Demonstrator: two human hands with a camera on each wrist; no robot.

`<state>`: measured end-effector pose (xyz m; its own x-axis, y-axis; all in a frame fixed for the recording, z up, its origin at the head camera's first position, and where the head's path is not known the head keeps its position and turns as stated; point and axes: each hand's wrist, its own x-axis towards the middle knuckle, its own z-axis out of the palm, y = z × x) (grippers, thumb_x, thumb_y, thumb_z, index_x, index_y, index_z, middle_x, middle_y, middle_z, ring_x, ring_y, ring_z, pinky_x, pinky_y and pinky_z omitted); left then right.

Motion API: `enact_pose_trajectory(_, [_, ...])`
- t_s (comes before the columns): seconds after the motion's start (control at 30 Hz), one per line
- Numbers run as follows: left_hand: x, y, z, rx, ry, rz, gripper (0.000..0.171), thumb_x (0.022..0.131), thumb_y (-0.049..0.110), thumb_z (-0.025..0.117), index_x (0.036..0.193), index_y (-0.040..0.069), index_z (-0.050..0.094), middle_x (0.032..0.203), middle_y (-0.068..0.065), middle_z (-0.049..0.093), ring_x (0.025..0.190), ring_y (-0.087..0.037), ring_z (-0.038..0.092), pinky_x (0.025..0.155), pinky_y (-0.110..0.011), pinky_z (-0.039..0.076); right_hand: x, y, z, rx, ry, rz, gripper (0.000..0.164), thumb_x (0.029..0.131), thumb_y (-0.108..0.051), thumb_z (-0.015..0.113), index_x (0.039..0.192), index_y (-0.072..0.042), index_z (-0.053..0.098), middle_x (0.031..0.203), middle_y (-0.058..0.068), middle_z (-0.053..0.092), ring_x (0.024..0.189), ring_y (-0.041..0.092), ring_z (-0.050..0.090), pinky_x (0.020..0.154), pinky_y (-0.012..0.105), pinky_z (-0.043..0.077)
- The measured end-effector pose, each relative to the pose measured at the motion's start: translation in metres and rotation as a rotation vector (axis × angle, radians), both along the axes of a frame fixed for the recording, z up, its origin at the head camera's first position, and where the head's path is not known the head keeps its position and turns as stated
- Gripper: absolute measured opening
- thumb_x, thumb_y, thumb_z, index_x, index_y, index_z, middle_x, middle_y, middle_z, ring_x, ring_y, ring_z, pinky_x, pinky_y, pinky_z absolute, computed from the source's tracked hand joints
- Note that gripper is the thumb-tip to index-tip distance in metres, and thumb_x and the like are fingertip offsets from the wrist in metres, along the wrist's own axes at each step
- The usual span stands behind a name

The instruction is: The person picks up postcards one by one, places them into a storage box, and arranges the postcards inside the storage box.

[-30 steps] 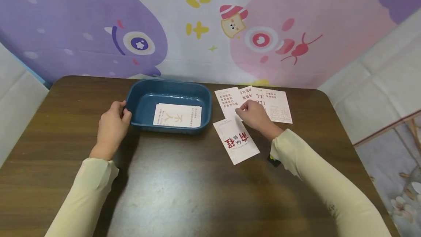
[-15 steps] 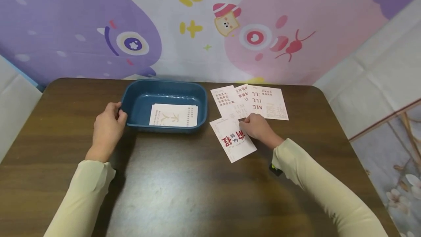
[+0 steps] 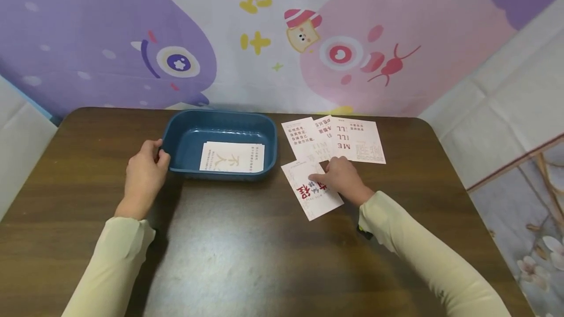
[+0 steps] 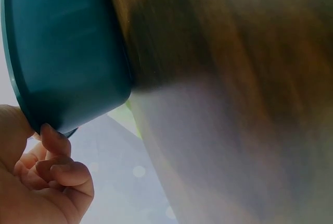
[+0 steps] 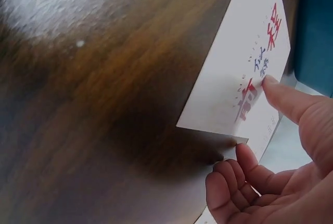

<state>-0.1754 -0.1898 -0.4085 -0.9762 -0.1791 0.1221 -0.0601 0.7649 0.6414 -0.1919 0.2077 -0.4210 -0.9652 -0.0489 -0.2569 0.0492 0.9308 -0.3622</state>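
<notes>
Near the back edge of the tabletop (image 3: 229,243), the left hand (image 3: 144,175) pinches the blue dish (image 3: 187,147); to its right, the right hand (image 3: 346,179) rests its thumb on the red-lettered card (image 3: 310,198), clamping unclear.

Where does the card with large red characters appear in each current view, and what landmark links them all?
Head: the card lies right of centre, partly under the right hand.
Left wrist: not in it.
Right wrist: right of centre, running off the top edge.
Shared landmark: the blue bin, left of centre, upper left and upper right, respectively.
</notes>
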Motion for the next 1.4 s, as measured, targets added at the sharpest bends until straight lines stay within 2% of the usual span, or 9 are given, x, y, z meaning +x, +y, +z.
enact_pose_trajectory(0.27, [0.002, -0.002, -0.001, -0.002, -0.004, 0.006, 0.044, 0.096, 0.013, 0.040, 0.130, -0.013, 0.049, 0.098, -0.033, 0.062, 0.077, -0.038, 0.051, 0.066, -0.048, 0.041, 0.001, -0.004, 0.003, -0.057, -0.013, -0.009, 0.057, 0.078, -0.033, 0.074, 0.038, -0.016, 0.036, 0.037, -0.008, 0.030, 0.038, 0.007, 0.027, 0.039, 0.022, 0.023])
enact_pose_trajectory(0.57, [0.004, -0.001, -0.003, -0.003, 0.007, 0.005, 0.044, 0.095, 0.012, 0.040, 0.129, -0.014, 0.050, 0.092, -0.031, 0.061, 0.074, -0.038, 0.051, 0.063, -0.045, 0.040, 0.002, -0.003, -0.002, -0.121, -0.066, -0.110, 0.044, 0.078, -0.029, 0.075, 0.046, -0.010, 0.051, 0.041, -0.004, 0.044, 0.040, 0.009, 0.037, 0.040, 0.022, 0.028])
enact_pose_trajectory(0.67, [0.004, 0.000, -0.002, -0.002, 0.002, 0.008, 0.044, 0.096, 0.012, 0.040, 0.130, -0.014, 0.050, 0.092, -0.030, 0.061, 0.075, -0.038, 0.051, 0.063, -0.046, 0.040, 0.001, -0.002, -0.003, -0.141, -0.072, -0.152, 0.034, 0.078, -0.027, 0.075, 0.057, -0.005, 0.060, 0.048, -0.001, 0.052, 0.044, 0.010, 0.044, 0.041, 0.023, 0.032])
enact_pose_trajectory(0.77, [0.004, 0.000, -0.002, 0.003, -0.008, 0.009, 0.044, 0.096, 0.012, 0.041, 0.130, -0.014, 0.049, 0.095, -0.032, 0.061, 0.077, -0.038, 0.051, 0.064, -0.046, 0.041, 0.003, 0.000, 0.001, -0.180, -0.068, -0.191, 0.028, 0.078, -0.022, 0.075, 0.081, 0.003, 0.064, 0.068, 0.009, 0.062, 0.055, 0.015, 0.053, 0.047, 0.026, 0.043])
enact_pose_trajectory(0.9, [0.004, 0.000, -0.001, 0.007, -0.007, 0.007, 0.044, 0.096, 0.012, 0.041, 0.130, -0.014, 0.049, 0.099, -0.034, 0.062, 0.078, -0.039, 0.051, 0.065, -0.047, 0.042, 0.004, 0.004, 0.003, -0.232, -0.065, -0.233, 0.045, 0.081, -0.019, 0.070, 0.114, 0.007, 0.054, 0.100, 0.022, 0.062, 0.071, 0.022, 0.060, 0.060, 0.033, 0.052])
enact_pose_trajectory(0.97, [0.004, 0.001, -0.001, 0.008, -0.007, 0.006, 0.044, 0.096, 0.012, 0.040, 0.130, -0.014, 0.049, 0.100, -0.034, 0.062, 0.078, -0.038, 0.051, 0.064, -0.047, 0.041, 0.004, 0.006, 0.001, -0.258, -0.063, -0.247, 0.050, 0.084, -0.018, 0.066, 0.123, 0.006, 0.049, 0.107, 0.025, 0.060, 0.074, 0.024, 0.061, 0.062, 0.035, 0.053])
enact_pose_trajectory(1.13, [0.003, 0.000, -0.001, 0.004, -0.008, 0.004, 0.044, 0.096, 0.013, 0.040, 0.131, -0.013, 0.049, 0.098, -0.033, 0.062, 0.076, -0.037, 0.051, 0.063, -0.045, 0.040, 0.003, 0.008, -0.001, -0.314, -0.040, -0.266, 0.047, 0.089, -0.016, 0.052, 0.130, 0.005, 0.046, 0.106, 0.024, 0.059, 0.077, 0.026, 0.059, 0.064, 0.034, 0.050])
enact_pose_trajectory(1.23, [0.002, 0.000, -0.001, -0.001, -0.002, 0.002, 0.044, 0.096, 0.013, 0.041, 0.130, -0.013, 0.050, 0.095, -0.032, 0.062, 0.074, -0.037, 0.051, 0.062, -0.044, 0.039, 0.002, 0.008, 0.000, -0.335, -0.004, -0.269, 0.046, 0.088, -0.014, 0.047, 0.129, 0.006, 0.049, 0.106, 0.024, 0.059, 0.085, 0.029, 0.057, 0.073, 0.040, 0.049])
enact_pose_trajectory(1.4, [0.000, -0.001, -0.001, -0.002, 0.005, -0.001, 0.044, 0.096, 0.013, 0.041, 0.129, -0.014, 0.050, 0.096, -0.032, 0.062, 0.074, -0.037, 0.051, 0.062, -0.045, 0.040, -0.006, 0.009, 0.010, -0.325, 0.048, -0.260, 0.048, 0.084, -0.015, 0.046, 0.127, 0.004, 0.052, 0.113, 0.025, 0.058, 0.098, 0.034, 0.052, 0.090, 0.051, 0.045])
